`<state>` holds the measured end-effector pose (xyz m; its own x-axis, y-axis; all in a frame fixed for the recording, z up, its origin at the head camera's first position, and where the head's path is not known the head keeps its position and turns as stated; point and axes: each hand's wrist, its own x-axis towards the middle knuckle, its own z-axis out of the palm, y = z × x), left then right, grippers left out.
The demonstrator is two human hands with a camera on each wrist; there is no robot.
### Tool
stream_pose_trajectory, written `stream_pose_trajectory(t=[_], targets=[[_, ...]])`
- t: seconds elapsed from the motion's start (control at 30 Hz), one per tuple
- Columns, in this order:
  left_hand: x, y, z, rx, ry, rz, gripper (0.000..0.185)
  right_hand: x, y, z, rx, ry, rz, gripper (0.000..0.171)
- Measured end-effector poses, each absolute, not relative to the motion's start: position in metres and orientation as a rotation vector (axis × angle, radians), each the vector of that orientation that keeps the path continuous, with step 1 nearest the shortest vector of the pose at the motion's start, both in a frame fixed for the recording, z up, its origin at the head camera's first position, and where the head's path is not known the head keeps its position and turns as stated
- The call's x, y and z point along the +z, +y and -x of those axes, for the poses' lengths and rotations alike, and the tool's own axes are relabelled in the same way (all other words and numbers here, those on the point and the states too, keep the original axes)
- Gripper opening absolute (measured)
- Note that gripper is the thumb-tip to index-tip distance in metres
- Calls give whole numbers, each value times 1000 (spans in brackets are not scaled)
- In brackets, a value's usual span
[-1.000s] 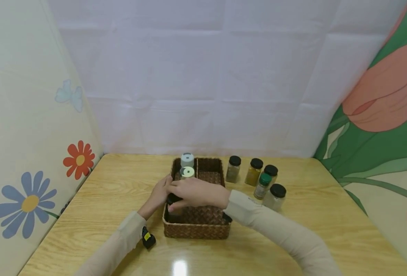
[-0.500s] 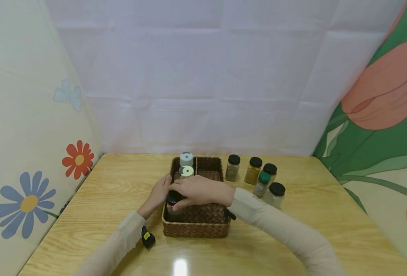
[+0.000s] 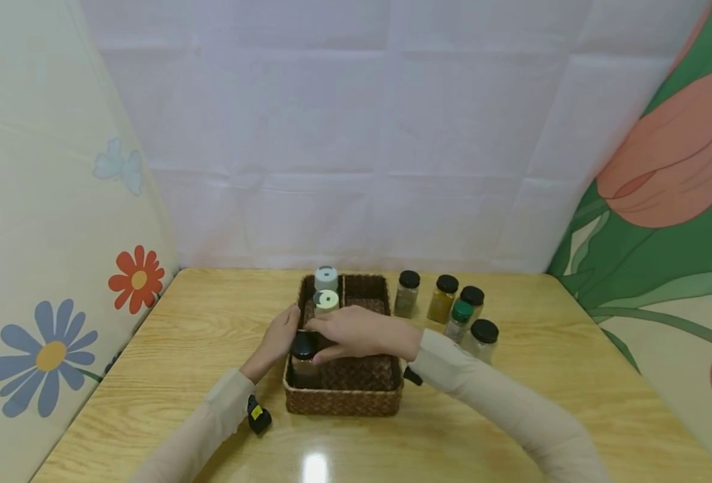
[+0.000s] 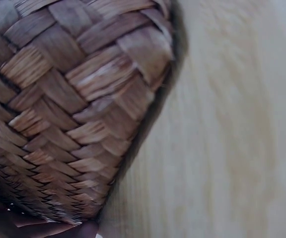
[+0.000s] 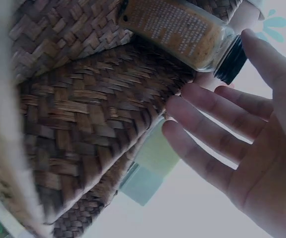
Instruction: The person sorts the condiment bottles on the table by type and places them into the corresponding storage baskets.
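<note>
A woven brown basket (image 3: 343,404) with compartments stands on the wooden table. In its front left part is an upright spice jar (image 3: 304,369) with a black lid; the right wrist view shows brown contents and a printed label on this jar (image 5: 175,32). My right hand (image 3: 356,332) is beside the jar, its fingers extended and spread, the thumb tip right at the lid (image 5: 231,60). The left hand (image 3: 278,335) rests along the basket's left side with its fingers fairly straight. In the left wrist view, fingers (image 4: 43,229) lie against the weave, mostly out of frame.
Two containers with a pale blue top (image 3: 326,275) and a pale green top (image 3: 327,300) stand in the back left compartment. Right of the basket are several spice jars, including a yellow one (image 3: 441,305) and a green-lidded one (image 3: 460,322). A white sheet (image 3: 356,134) hangs behind.
My right hand has loosened from the jar's black lid and moved slightly right, uncovering more of the jar. The left hand keeps its place on the basket.
</note>
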<state>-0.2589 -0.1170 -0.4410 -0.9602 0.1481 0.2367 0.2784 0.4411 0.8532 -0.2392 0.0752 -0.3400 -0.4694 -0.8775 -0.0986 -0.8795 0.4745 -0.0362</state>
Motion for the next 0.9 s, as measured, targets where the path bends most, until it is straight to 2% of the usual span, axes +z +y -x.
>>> stream_pose_trajectory(t=[0.33,0.9], targets=[[-441,-116,257,-1558,-2599,339,50,-344,92,237,-17,2607,1609,28],[-441,-117,257,-1540,-2597,356,50,-357,109,231,-78,2611,1667,14]])
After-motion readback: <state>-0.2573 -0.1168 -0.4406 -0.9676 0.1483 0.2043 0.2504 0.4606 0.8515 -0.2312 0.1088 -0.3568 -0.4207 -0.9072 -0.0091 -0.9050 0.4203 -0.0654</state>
